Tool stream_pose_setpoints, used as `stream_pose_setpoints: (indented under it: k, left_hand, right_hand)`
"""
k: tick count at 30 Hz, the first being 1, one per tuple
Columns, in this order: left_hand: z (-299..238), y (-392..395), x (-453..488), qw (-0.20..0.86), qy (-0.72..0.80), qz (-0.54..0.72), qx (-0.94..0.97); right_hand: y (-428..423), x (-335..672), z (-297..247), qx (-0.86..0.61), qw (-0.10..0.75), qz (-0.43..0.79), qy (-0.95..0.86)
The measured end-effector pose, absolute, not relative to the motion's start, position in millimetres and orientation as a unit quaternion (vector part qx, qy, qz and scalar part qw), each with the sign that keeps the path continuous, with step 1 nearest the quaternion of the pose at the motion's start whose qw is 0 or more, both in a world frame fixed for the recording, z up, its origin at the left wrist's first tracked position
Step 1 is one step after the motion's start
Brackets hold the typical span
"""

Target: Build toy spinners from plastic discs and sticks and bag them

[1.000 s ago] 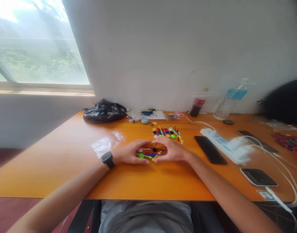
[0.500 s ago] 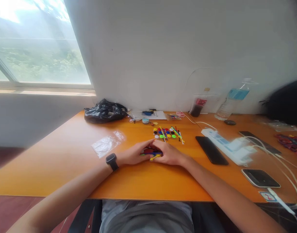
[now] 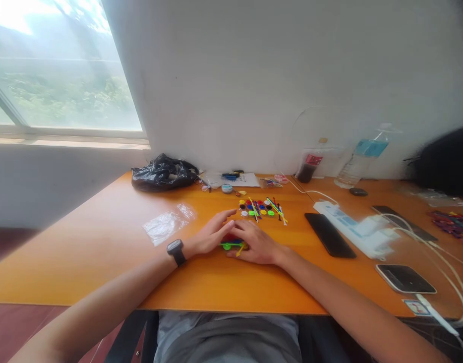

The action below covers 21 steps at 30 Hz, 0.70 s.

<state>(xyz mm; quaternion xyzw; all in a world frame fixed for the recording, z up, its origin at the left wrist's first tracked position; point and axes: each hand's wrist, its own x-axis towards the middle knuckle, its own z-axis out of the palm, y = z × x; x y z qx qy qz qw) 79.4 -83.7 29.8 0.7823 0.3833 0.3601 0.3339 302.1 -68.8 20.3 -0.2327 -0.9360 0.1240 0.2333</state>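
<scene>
My left hand (image 3: 212, 237) rests on the table with its fingers stretched forward, beside a small heap of coloured plastic pieces. My right hand (image 3: 257, 243) curls around that heap from the right, its thumb in front and its fingers over the top. Between the hands show a green plastic piece (image 3: 227, 246) and a yellow arrow-shaped plastic piece (image 3: 239, 249), with bits of red and blue behind them. The rest of the heap is hidden by my fingers. Just beyond, coloured round discs (image 3: 271, 213) lie in rows with thin plastic sticks (image 3: 280, 212) across them.
A clear plastic bag (image 3: 167, 225) lies left of my hands, and a black bag (image 3: 161, 174) sits at the back. To the right are a black phone (image 3: 330, 234), a white power strip (image 3: 352, 227) with cables, and another device (image 3: 406, 278). Bottles stand by the wall.
My left hand has loosened from around the pieces, its fingers now straighter and raised. My right hand has shifted slightly left over the heap. More of the green piece shows, and the yellow arrow has turned.
</scene>
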Motion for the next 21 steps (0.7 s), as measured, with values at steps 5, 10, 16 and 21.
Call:
stream_pose_setpoints:
  k: [5,10,16,21]
  left_hand:
    - [28.7,-71.8,70.8,0.213,0.459,0.375,0.777]
    - [36.0,-46.4,45.2,-0.023,0.582,0.369,0.725]
    - [47.5,-29.6,11.3,-0.068,0.711,0.133,0.687]
    - [32.6,-23.1,5.1,-0.073,0.675,0.129,0.723]
  right_hand:
    - [-68.8,304.2,24.4,-0.238,0.217,0.139,-0.937]
    - [-66.8,307.2,25.4,-0.231,0.223,0.152,-0.935]
    - [-66.4,311.6,29.4,-0.208,0.230,0.171,-0.935]
    - [-72.2,305.7,31.1,-0.175,0.201,0.164,-0.950]
